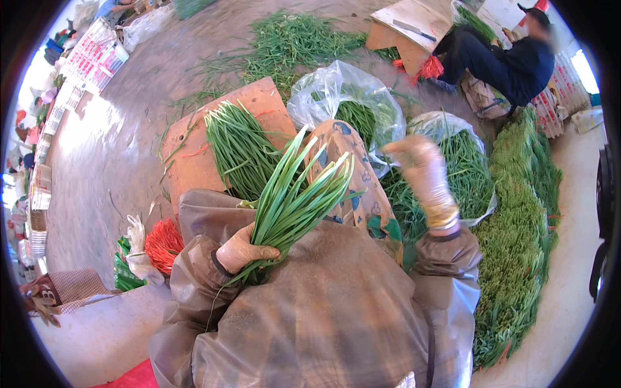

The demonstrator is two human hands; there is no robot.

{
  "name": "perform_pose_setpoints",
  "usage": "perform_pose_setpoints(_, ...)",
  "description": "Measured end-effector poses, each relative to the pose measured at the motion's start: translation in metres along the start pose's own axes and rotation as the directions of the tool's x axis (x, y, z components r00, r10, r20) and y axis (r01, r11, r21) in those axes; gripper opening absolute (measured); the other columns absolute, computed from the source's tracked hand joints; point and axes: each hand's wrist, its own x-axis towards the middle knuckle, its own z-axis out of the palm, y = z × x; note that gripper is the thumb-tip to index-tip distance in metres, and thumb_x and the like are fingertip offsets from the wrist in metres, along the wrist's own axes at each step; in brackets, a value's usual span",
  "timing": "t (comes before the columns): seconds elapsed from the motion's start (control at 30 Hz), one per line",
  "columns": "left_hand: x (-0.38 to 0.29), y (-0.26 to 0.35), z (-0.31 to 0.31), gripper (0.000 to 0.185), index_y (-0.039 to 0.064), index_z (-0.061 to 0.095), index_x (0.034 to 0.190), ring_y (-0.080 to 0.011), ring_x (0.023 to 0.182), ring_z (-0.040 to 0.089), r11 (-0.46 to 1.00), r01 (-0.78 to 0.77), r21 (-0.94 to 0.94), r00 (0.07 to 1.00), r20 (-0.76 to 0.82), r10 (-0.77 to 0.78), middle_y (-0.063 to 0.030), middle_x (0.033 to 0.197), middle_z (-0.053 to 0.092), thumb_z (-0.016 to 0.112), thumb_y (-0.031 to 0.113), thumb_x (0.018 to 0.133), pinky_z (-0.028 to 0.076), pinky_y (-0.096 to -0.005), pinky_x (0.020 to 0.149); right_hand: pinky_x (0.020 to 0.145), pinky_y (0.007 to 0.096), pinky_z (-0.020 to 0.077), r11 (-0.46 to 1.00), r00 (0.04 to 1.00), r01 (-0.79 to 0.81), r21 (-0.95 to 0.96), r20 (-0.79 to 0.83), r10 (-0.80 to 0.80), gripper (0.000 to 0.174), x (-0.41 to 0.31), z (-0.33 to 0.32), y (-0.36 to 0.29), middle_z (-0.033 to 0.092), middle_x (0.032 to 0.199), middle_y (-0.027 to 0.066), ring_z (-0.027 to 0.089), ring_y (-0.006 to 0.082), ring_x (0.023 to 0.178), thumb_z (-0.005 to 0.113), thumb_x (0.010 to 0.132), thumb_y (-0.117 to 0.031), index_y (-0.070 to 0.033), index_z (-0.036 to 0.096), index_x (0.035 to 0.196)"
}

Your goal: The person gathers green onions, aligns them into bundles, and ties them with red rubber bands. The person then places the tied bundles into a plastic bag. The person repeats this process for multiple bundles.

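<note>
My left hand [248, 250], in a thin pale glove, grips a bunch of garlic chives [303, 203] in front of my apron. The bunch fans out up and to the right, its pale cut ends uppermost. Beyond it, a larger pile of chives [242, 145] lies on a low wooden board [184, 169]. My right hand [419, 165], gloved too and blurred by motion, is raised over an open plastic bag of loose greens [461, 174]. Nothing is visible in it, and the blur hides how its fingers stand.
A clear plastic bag [335, 87] of chives stands beyond my knee. Red ties [165, 245] lie at left. Tied bundles [514, 233] form a long row at right. A seated person [509, 63] works near a wooden stand [407, 24] bearing a knife [415, 30]. Loose chives [296, 43] litter the floor.
</note>
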Motion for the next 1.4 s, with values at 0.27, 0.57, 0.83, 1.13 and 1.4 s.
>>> perform_pose_setpoints(0.27, -0.006, 0.003, 0.003, 0.052, 0.003, 0.053, 0.128, -0.0151, 0.094, 0.059, 0.999, -0.044, 0.013, 0.998, 0.035, 0.044, -0.005, 0.108, 0.064, 0.072, -0.005, 0.081, 0.049, -0.029, 0.08, 0.079, 0.0311, 0.0505, 0.561, 0.873, -0.402, 0.724, 0.487, -0.003, 0.017, 0.003, 0.066, -0.037, 0.068, 0.089, 0.0074, 0.065, 0.0206, 0.083, 0.068, 0.086, -0.014, -0.001, 0.069, 0.096)
perform_pose_setpoints(0.57, -0.014, -0.002, -0.002, 0.047, 0.004, 0.056, 0.124, -0.0141, 0.089, 0.06, 0.996, -0.081, 0.041, 0.997, -0.009, 0.081, -0.004, 0.102, 0.065, 0.075, 0.0, 0.081, 0.049, -0.0282, 0.079, 0.083, 0.03, 0.0525, 0.852, 0.84, -0.518, -0.079, 0.142, 0.524, 0.032, -0.021, -0.008, 0.064, 0.07, 0.093, 0.005, 0.067, 0.0198, 0.084, 0.07, 0.089, -0.023, -0.002, 0.066, 0.113)
perform_pose_setpoints(0.83, 0.026, 0.016, 0.014, 0.052, 0.002, 0.05, 0.129, -0.0139, 0.097, 0.059, 0.944, -0.319, 0.085, 0.947, 0.003, 0.32, -0.0039, 0.108, 0.062, 0.073, 0.001, 0.083, 0.05, -0.0295, 0.084, 0.11, 0.0395, 0.0339, 0.39, 0.926, -0.348, 0.853, 0.377, 0.003, 0.084, 0.001, 0.079, -0.057, 0.043, 0.146, 0.0096, 0.04, 0.0233, 0.132, 0.076, 0.079, -0.047, -0.004, 0.043, 0.143)
perform_pose_setpoints(1.13, 0.091, 0.027, 0.048, 0.07, 0.002, 0.032, 0.141, -0.0388, 0.099, 0.063, 0.368, -0.213, 0.905, 0.755, -0.086, 0.65, -0.0223, 0.111, 0.06, 0.068, 0.019, 0.083, 0.052, -0.0421, 0.083, 0.085, 0.0303, 0.0512, -0.094, 0.856, -0.389, 0.917, 0.397, 0.33, 0.061, 0.027, 0.142, -0.107, 0.066, 0.097, 0.0086, 0.064, 0.0182, 0.087, 0.076, 0.082, -0.009, -0.003, 0.047, 0.135)
perform_pose_setpoints(1.4, -0.041, 0.106, 0.03, 0.05, 0.0, 0.054, 0.128, -0.0283, 0.121, 0.055, 0.085, -0.418, 0.904, -0.088, -0.133, 0.987, -0.0162, 0.129, 0.059, 0.072, 0.018, 0.085, 0.042, -0.04, 0.104, 0.07, 0.0236, 0.0481, 0.378, 0.909, -0.417, 0.827, 0.371, 0.191, 0.048, 0.073, 0.035, -0.048, 0.062, 0.087, -0.0027, 0.056, 0.0071, 0.073, 0.073, 0.079, 0.004, -0.003, 0.06, 0.125)
